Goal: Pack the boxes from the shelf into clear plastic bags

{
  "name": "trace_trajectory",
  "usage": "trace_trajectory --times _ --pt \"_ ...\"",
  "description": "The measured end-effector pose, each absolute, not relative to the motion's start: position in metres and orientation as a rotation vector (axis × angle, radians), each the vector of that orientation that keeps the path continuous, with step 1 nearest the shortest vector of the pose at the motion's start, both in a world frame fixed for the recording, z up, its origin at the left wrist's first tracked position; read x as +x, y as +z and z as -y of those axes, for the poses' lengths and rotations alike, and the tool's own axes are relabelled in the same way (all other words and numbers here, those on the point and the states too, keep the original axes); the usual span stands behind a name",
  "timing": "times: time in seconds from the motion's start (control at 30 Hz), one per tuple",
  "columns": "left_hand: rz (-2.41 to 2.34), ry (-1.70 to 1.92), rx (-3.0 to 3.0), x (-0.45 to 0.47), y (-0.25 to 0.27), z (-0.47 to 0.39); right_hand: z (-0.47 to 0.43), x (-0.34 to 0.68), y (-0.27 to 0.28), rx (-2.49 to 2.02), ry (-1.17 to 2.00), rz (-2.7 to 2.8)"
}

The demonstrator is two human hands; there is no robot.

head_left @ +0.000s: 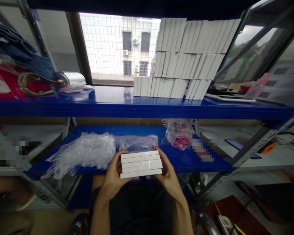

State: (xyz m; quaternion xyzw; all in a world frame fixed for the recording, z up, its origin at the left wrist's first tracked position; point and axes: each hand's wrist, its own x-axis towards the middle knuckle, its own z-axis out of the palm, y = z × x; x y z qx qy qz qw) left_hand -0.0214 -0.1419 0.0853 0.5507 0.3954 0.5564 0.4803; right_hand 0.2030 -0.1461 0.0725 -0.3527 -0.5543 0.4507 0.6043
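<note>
Leftward, clear plastic (pixel 90 151) is heaped on the blue lower shelf (pixel 137 130); near its front edge, stacked white boxes (pixel 141 164) are clasped between the curled left hand (pixel 112 176) and right hand (pixel 168 174); rightward, cartons (pixel 171 65) are tiered on the upper shelf (pixel 107 110) by a window (pixel 107 49).

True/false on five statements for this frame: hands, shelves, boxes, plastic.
1. The left hand and right hand hold a stack of flat white rectangular boxes. True.
2. Upright white rectangular boxes are piled on the glossy blue upper shelf. True.
3. Those upright boxes form five tiers. False: three.
4. A crumpled clear plastic pile lies on the blue lower shelf. True.
5. The upright boxes hide the outside completely. False: a white building wall shows to their left.
</note>
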Motion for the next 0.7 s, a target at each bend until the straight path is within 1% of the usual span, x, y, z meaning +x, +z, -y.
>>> trace_trajectory --times 0.17,0.33,0.53,0.63,0.7 --pt "-0.989 1.324 1.34 -0.025 0.082 0.141 0.145 0.204 0.066 -0.784 1.106 1.197" --pt "-0.988 1.287 1.317 -0.021 0.077 0.132 0.135 0.204 0.06 -0.873 1.181 1.139" --pt "-0.962 1.409 1.349 -0.006 0.095 0.076 0.074 0.207 0.089 -0.971 1.008 1.202" --pt "-0.972 1.36 1.386 -0.002 0.094 0.039 0.038 0.215 0.096 -1.154 0.975 1.276" --pt "-0.983 1.318 1.431 -0.002 0.085 0.02 0.021 0.22 0.094 -1.274 0.953 1.34"
